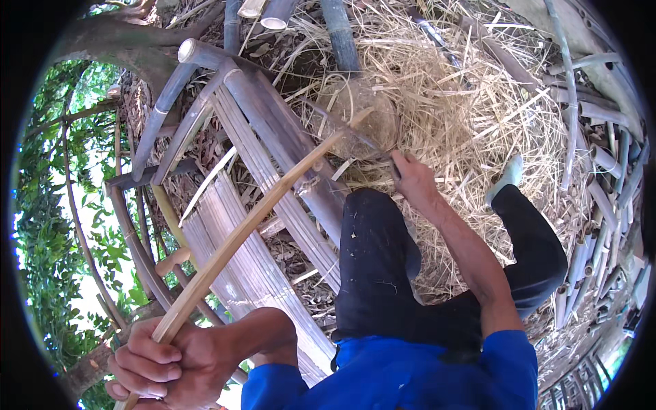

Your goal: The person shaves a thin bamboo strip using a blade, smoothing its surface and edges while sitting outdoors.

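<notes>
Gripping a long pale bamboo strip (pixel 253 219) at its near end, the left hand (pixel 160 362) is fisted tight, fingers wrapped fully round, low at the lower-left of the view. Strip runs up and rt from the fist to its far end near the woven basket (pixel 355 126). Prob. held out at arm's length so the far end stays steady under the blade.

Rt hand (pixel 413 179) sits further out, past the knee in dark trousers (pixel 379 273), closed round the handle of a thin dark knife (pixel 348 133). Blade points up-left and crosses the strip's far end; looks like it rests on or just over the strip, exact contact can't tell. Blue shirt (pixel 410 372) at bottom edge; other leg folded off to the rt, pale shoe (pixel 507 174) on the straw.

Beneath the strip: split bamboo slats (pixel 239 266) laid side by side, slanting, w/ darker bamboo poles (pixel 273 130) alongside, seemingly a work rest. Beyond: heap of straw-like shavings (pixel 478 109) across the ground, cut bamboo tubes (pixel 601 205) stacked along the rt edge, more poles at top. Green foliage (pixel 48 225) far left.
</notes>
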The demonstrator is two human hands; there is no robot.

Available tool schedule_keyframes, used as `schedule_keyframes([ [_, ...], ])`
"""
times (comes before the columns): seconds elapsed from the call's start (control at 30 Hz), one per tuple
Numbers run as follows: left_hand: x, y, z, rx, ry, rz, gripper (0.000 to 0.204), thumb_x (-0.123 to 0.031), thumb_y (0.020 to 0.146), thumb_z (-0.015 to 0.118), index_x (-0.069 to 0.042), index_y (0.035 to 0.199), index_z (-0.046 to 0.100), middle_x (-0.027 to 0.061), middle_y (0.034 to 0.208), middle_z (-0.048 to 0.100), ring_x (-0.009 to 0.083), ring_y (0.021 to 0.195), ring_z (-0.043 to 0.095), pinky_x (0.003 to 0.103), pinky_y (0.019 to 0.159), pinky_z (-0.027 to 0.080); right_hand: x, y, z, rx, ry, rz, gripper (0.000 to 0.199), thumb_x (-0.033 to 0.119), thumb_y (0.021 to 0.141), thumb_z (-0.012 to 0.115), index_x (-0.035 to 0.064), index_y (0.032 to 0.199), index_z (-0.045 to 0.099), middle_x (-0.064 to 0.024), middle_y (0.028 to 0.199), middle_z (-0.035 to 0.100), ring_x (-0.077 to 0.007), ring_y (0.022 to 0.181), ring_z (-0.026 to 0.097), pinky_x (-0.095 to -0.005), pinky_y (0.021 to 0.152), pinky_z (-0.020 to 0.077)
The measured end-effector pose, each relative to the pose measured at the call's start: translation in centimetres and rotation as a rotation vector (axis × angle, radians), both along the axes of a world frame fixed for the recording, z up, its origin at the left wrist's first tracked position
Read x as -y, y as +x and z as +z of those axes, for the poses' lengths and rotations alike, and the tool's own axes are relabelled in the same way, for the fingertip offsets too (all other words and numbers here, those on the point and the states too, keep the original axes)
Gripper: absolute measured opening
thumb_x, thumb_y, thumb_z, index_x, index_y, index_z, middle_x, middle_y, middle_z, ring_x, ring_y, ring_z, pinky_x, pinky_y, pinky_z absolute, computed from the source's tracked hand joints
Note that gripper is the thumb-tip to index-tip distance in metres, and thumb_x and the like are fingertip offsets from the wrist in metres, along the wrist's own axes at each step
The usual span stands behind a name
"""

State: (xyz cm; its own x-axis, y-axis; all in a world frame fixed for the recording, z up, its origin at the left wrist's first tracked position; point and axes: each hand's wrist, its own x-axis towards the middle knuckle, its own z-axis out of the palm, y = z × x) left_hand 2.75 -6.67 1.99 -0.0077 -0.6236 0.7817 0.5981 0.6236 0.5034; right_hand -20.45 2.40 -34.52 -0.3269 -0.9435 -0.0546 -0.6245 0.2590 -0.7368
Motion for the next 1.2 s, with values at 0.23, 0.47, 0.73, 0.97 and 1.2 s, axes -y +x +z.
schedule_keyframes([
  [0.23,3.0,-2.8,1.0,0.094,-0.009,0.14,0.034,-0.038,0.104,0.055,-0.005,0.093,0.052,0.0005,0.065,0.046,0.0118,0.052,0.04,0.027,0.046,0.035,-6.1,-4.7,-9.6,-0.038,0.335,-0.16,0.036,0.026,0.095,0.061,0.0118,0.128,0.058,-0.0245,0.084,0.068,-0.0451,0.077,0.067,-0.0542,0.071,0.0526],
  [0.47,7.8,-16.4,-8.3,0.317,0.201,0.204,0.041,-0.03,0.103,0.058,-0.002,0.131,0.049,0.0071,0.1,0.053,0.0155,0.078,0.058,0.032,0.073,0.046,-3.0,-6.1,2.9,-0.104,0.026,-0.44,0.029,0.034,0.087,0.069,0.0071,0.099,0.067,-0.0208,0.083,0.071,-0.0423,0.08,0.07,-0.0492,0.073,0.0549],
  [0.73,8.5,-14.2,-6.1,0.489,0.245,0.015,0.027,-0.022,0.104,0.061,-0.004,0.123,0.065,-0.0043,0.078,0.057,0.0041,0.07,0.05,0.023,0.063,0.042,-7.8,-10.5,16.9,-0.119,-0.14,-0.678,0.033,0.031,0.082,0.078,0.0034,0.096,0.066,-0.0164,0.078,0.07,-0.0306,0.072,0.07,-0.0416,0.07,0.0542],
  [0.97,1.7,-5.6,-1.0,0.463,0.378,-0.075,0.017,-0.009,0.096,0.071,0.0,0.11,0.07,-0.0055,0.08,0.061,0.0016,0.066,0.048,0.022,0.057,0.037,-9.8,-6.0,26.3,0.031,-0.336,-0.584,0.039,0.037,0.098,0.068,0.0019,0.084,0.058,-0.0011,0.065,0.048,-0.0107,0.062,0.041,-0.0317,0.056,0.0343],
  [1.2,-4.0,-3.5,-4.6,0.577,0.554,-0.18,0.029,-0.003,0.093,0.071,0.005,0.121,0.07,-0.0039,0.089,0.065,0.0014,0.074,0.053,0.019,0.064,0.042,-9.2,0.4,31.7,-0.106,-0.256,-0.395,0.042,0.044,0.097,0.066,0.0028,0.091,0.064,-0.0071,0.059,0.054,-0.0209,0.052,0.053,-0.039,0.053,0.0424],
])
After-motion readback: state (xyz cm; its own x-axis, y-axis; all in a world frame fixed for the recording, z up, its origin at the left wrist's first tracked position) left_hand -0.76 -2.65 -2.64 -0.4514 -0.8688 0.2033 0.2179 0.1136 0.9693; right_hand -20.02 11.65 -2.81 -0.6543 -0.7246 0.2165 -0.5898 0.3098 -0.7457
